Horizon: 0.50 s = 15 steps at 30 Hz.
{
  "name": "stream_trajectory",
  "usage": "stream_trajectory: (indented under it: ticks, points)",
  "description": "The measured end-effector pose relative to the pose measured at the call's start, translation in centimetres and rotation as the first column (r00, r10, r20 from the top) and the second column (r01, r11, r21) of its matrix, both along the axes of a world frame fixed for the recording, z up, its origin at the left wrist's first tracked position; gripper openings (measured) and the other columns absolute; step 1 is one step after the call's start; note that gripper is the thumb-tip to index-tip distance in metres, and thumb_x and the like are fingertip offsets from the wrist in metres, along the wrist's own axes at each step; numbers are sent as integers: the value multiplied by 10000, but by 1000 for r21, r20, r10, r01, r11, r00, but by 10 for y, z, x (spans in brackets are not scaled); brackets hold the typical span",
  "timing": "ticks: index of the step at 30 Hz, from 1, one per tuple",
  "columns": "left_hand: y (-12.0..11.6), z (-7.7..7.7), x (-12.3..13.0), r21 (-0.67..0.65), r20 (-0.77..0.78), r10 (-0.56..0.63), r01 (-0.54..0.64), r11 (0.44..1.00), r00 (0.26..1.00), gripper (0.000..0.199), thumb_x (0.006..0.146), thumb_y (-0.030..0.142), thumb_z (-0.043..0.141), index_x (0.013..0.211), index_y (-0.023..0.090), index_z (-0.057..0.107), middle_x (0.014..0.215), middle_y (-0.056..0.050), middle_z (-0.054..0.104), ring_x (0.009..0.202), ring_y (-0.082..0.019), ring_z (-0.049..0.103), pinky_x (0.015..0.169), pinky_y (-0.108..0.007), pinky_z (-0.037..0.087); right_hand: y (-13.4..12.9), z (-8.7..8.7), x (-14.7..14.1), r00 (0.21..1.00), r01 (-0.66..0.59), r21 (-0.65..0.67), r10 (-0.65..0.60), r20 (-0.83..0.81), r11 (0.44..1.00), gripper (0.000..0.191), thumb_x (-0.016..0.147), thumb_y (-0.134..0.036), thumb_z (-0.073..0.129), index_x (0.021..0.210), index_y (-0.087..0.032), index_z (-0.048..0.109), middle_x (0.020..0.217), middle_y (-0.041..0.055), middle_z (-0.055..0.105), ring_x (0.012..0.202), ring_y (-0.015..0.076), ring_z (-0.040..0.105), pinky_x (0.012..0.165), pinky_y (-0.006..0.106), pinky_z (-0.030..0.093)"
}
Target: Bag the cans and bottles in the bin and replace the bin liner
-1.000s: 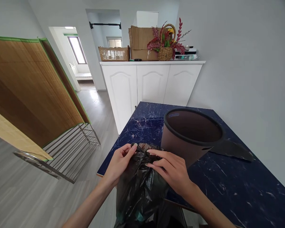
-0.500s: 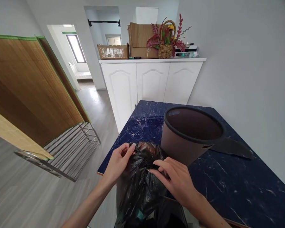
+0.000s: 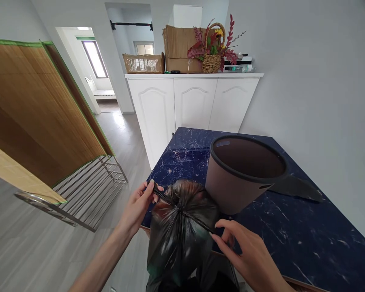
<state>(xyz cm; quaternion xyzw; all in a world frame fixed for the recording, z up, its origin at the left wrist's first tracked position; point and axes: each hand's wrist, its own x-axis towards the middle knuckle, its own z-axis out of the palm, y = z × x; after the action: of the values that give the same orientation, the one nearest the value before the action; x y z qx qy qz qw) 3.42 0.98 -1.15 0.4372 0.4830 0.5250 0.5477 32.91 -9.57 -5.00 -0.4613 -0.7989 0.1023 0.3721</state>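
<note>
About the gathered centre of the black bag (image 3: 182,237), left hand (image 3: 140,204) (ten o'clock) and right hand (image 3: 245,248) (four o'clock) pinch taut ends.

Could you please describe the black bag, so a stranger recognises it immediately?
Find the blue table and the bin on it. The bag is at the near edge, between left hand and right hand. Unlike the flat dark sheet right of the bin, it bulges, shiny and gathered.
</note>
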Motion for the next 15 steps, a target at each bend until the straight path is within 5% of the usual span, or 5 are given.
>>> stream_trajectory:
  ticks: [8, 12, 15]
  points:
    - [0, -33, 7, -25, 202, 124, -122, 992, 971, 489, 733, 591, 928, 866, 174, 709, 763, 11, 673, 642, -110, 596, 661, -224, 534, -1, -18, 12, 990, 127, -103, -120, 75, 987, 353, 1145, -555, 367, 1315, -302, 545, 762, -15, 626, 560, 153, 657, 491, 249, 508]
    - [-5, -37, 14, 10, 225, 164, -170, 985, 961, 481, 761, 608, 903, 846, 182, 699, 811, 7, 696, 645, -101, 582, 644, -209, 512, -4, -5, -13, 947, 308, 39, -310, 82, 951, 396, 1110, -576, 446, 1362, -297, 571, 1109, 113, 680, 911, 251, 750, 638, 321, 607]
    - [-6, -38, 14, 3, 226, 163, -168, 986, 960, 465, 777, 604, 893, 855, 188, 701, 843, 0, 705, 667, -113, 595, 637, -215, 505, 3, 7, -47, 952, 276, 88, -284, 109, 957, 330, 1096, -461, 531, 1371, -287, 587, 1244, 136, 643, 1122, 305, 694, 836, 418, 627]
